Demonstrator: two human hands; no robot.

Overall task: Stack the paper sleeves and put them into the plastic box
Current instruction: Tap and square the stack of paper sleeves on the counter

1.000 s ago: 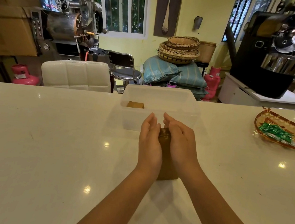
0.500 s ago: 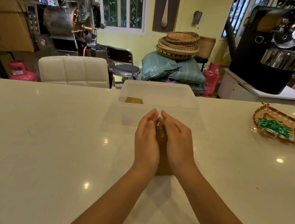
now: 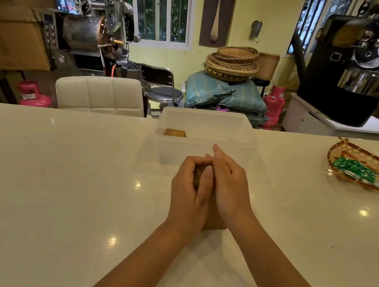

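Curled now, the left hand (image 3: 189, 195) wraps the sleeves (image 3: 216, 221), right hand (image 3: 228, 186) pressing flat; glossy counter (image 3: 59, 187), box (image 3: 205, 131) beyond.

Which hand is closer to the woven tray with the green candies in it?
The right hand is nearer. The shallow woven tray of green candies sits far off to its right on the white counter. The left hand is farther, on the other side of the brown paper sleeves.
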